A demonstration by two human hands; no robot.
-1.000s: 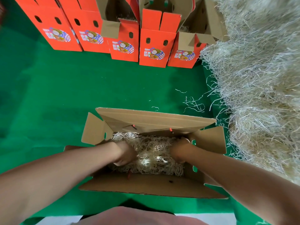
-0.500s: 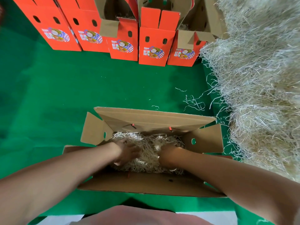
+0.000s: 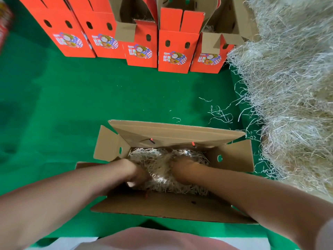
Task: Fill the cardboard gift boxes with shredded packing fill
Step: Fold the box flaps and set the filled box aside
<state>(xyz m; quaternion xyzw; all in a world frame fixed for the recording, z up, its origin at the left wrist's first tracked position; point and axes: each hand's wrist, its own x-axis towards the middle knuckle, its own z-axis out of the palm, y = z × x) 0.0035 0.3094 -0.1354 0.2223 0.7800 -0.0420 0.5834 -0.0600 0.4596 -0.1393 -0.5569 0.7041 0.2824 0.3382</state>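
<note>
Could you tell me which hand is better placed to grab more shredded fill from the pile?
The right hand, probably: the pile of shredded fill lies on that side of the open cardboard box, while the left hand would have to cross over it.

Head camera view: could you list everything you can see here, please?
open box: one, brown cardboard, flaps open, on the cloth right in front of the person.
boxed fill: one wad, pale straw, inside the open box.
fill pile: one, pale straw, large, along the right.
loose strands: several, pale, on the cloth between open box and fill pile.
orange boxes: five, printed fronts, row at the far edge.
cloth: one, green, under the boxes.
pink clothing: bottom edge.
left hand: in the boxed fill, fingers mostly hidden.
right hand: in it too, alongside.
</note>
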